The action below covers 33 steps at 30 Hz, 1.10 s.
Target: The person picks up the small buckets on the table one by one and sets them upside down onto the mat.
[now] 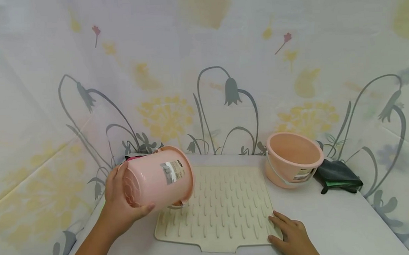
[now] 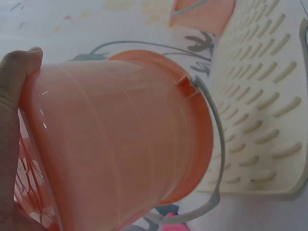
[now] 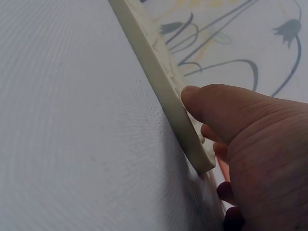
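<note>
My left hand [image 1: 113, 211] grips a pink plastic bucket [image 1: 155, 179] around its base, tipping it on its side over the left part of a cream ridged washboard [image 1: 225, 202]. The bucket's mouth faces right, and a label shows on its wall. In the left wrist view its grey handle [image 2: 220, 139] hangs past the rim, with the thumb up on the base edge. Down at the washboard's near right corner rests my right hand [image 1: 293, 236], thumb and fingers laid along the edge. The right wrist view shows the thumb on top of the board's edge [image 3: 166, 101].
A second pink bucket [image 1: 282, 173] stands upright behind the washboard on the right. Beside it lies a black pouch [image 1: 340, 175] with a green part. Something dark and pink is partly hidden behind the held bucket. A floral sheet [image 1: 204, 116] hangs at the back.
</note>
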{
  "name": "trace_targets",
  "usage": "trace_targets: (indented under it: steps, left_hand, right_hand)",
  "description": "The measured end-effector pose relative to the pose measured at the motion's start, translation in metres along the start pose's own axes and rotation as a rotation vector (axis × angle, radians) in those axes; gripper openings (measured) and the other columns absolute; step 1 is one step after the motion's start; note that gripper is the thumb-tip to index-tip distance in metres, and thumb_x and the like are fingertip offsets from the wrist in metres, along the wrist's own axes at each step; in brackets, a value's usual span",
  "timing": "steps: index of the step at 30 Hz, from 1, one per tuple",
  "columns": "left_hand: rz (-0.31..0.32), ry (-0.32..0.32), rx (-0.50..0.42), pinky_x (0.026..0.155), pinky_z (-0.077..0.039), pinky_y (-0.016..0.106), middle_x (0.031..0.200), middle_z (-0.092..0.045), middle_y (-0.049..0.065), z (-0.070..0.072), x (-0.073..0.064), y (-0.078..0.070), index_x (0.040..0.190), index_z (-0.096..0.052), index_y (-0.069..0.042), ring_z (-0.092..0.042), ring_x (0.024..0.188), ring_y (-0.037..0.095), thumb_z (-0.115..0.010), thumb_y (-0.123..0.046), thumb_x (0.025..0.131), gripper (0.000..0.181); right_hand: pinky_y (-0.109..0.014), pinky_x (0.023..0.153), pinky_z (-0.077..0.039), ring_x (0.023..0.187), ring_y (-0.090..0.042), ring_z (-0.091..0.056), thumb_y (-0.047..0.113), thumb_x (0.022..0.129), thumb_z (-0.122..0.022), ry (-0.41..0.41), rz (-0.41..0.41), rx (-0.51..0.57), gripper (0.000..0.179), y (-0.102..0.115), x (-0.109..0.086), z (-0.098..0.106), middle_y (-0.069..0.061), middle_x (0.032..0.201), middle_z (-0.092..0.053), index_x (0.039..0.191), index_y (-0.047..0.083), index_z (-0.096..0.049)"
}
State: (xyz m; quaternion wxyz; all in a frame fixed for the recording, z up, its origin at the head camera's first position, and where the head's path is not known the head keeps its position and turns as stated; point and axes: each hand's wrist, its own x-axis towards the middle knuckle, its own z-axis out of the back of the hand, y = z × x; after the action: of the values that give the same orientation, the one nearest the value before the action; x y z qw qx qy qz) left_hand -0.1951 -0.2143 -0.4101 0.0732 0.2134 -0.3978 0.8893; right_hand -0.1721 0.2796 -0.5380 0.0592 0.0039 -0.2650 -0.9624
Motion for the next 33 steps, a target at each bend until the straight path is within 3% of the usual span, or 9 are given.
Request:
trace_targets:
  steps: [4, 9, 12, 16, 22, 33]
  left_hand:
    - [-0.070, -0.007, 0.032, 0.100, -0.034, 0.077, 0.165, -0.020, 0.024, -0.004, 0.009, 0.000, 0.165, -0.026, -0.025, -0.021, 0.145, 0.055, -0.101, -0.036, 0.056, 0.133]
    - [-0.153, 0.036, 0.113, 0.103, -0.022, 0.077, 0.164, -0.021, 0.027, -0.013, 0.024, -0.002, 0.161, -0.034, -0.017, -0.020, 0.147, 0.056, -0.100, -0.040, 0.054, 0.127]
    - [-0.148, 0.072, 0.153, 0.105, -0.022, 0.079, 0.164, -0.022, 0.028, -0.016, 0.032, -0.006, 0.162, -0.034, -0.017, -0.017, 0.150, 0.054, -0.098, -0.043, 0.057, 0.125]
    - [-0.091, 0.132, 0.228, 0.104, -0.030, 0.081, 0.166, -0.019, 0.028, -0.018, 0.040, -0.011, 0.164, -0.032, -0.020, -0.018, 0.150, 0.055, -0.095, -0.050, 0.063, 0.123]
    - [-0.025, 0.253, 0.322, 0.091, -0.039, 0.086, 0.169, -0.013, 0.026, -0.025, 0.053, -0.015, 0.167, -0.026, -0.028, -0.022, 0.144, 0.065, -0.090, -0.058, 0.068, 0.122]
    - [-0.017, 0.364, 0.398, 0.090, -0.039, 0.085, 0.172, -0.014, 0.021, -0.036, 0.065, -0.026, 0.167, -0.024, -0.036, -0.028, 0.143, 0.059, -0.085, -0.067, 0.069, 0.119]
  right_hand:
    - [-0.063, 0.100, -0.043, 0.127, -0.040, -0.050, 0.050, 0.091, -0.077, 0.012, -0.010, 0.010, 0.068, -0.001, 0.001, 0.000, -0.015, 0.157, -0.052, 0.144, 0.012, -0.063]
    - [-0.063, 0.100, -0.042, 0.127, -0.039, -0.054, 0.049, 0.091, -0.077, 0.012, 0.010, -0.001, 0.066, -0.002, 0.003, 0.001, -0.017, 0.156, -0.053, 0.144, 0.011, -0.064]
    - [-0.064, 0.102, -0.041, 0.127, -0.040, -0.055, 0.047, 0.091, -0.077, 0.009, 0.005, 0.005, 0.065, -0.002, 0.004, 0.001, -0.017, 0.156, -0.053, 0.143, 0.011, -0.064]
    - [-0.064, 0.101, -0.042, 0.124, -0.039, -0.055, 0.047, 0.090, -0.079, 0.015, -0.020, 0.004, 0.065, -0.004, 0.005, 0.000, -0.016, 0.156, -0.054, 0.143, 0.011, -0.065]
    - [-0.063, 0.099, -0.044, 0.123, -0.037, -0.054, 0.048, 0.089, -0.079, 0.007, -0.021, 0.011, 0.066, -0.006, 0.003, -0.001, -0.015, 0.155, -0.054, 0.142, 0.011, -0.065]
    - [-0.062, 0.101, -0.042, 0.127, -0.039, -0.055, 0.047, 0.089, -0.080, -0.016, 0.001, 0.000, 0.064, -0.003, 0.002, -0.001, -0.015, 0.154, -0.056, 0.141, 0.011, -0.066]
